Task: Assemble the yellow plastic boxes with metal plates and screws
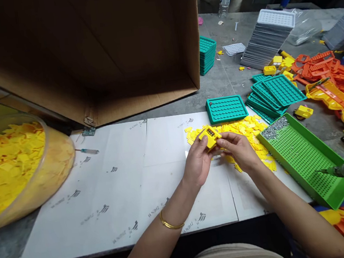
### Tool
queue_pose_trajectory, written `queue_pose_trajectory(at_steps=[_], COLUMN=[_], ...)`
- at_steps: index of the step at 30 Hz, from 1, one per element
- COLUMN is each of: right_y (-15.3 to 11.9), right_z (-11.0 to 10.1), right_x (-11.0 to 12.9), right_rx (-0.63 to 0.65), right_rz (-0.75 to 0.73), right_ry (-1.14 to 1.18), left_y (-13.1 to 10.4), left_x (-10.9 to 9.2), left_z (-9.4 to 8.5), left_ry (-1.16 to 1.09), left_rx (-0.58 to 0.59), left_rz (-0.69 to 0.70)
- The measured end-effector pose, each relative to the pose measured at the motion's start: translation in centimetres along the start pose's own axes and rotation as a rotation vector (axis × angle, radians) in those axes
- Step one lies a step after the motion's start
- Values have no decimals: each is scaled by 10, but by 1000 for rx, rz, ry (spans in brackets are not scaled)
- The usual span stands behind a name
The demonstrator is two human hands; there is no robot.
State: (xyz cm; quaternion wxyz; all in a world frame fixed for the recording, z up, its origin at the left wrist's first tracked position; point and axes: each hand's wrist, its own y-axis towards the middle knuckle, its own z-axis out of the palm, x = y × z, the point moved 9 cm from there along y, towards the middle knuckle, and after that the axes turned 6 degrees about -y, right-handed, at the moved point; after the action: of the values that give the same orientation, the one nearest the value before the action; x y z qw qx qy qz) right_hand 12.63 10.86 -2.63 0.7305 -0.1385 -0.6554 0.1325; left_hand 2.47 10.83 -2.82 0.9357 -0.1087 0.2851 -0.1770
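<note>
Left hand (199, 159): we are pinching the yellow part (210, 136) at its left edge.
Right hand (238, 148): we are steadying its right side with closed fingertips.
Handling: seemingly light, rigid plastic.

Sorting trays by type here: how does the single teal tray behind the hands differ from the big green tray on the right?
The teal tray is smaller, darker and blue-green; the green tray is longer and bright green. The teal tray looks empty; the green tray holds small grey metal bits at its far end. Both are rectangular, dotted with rows of holes.

The white paper sheets (128, 181) carry repeated small logo marks; their lettering is too small to read.
</note>
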Motion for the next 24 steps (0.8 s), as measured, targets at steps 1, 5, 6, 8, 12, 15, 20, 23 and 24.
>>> queue_pose_trajectory(at_steps=[1,5,6,8,12,15,20,23,24], right_y=[0,-4,-5,-9,-16,-26,-48,-46,-45], right_z=[1,-2,-4,-9,-27,-45,-54,-43,-41], right_x=[1,10,13,21,39,53,48,19,13], right_rx=[0,-22,-33,-80,-190,-254,-303,-193,-177], right_rz=[-24,-182,-229,-330,-468,-527,-549,-414,-386], right_ry=[28,-105,-204,-415,-628,-667,-1072,-1309,-1342], left_y=[0,-3,-3,-6,-11,-11,-1,2,3], left_x=[-1,-5,-5,-2,9,15,3,1,1], left_z=[1,3,3,3,2,0,-11,-15,-16], left_ry=[7,25,32,68,203,210,87,87,99], left_rx=[0,-4,-7,-20,-35,-44,-126,-133,-134], left_rz=[7,38,38,23,-66,-142,-95,-97,-99])
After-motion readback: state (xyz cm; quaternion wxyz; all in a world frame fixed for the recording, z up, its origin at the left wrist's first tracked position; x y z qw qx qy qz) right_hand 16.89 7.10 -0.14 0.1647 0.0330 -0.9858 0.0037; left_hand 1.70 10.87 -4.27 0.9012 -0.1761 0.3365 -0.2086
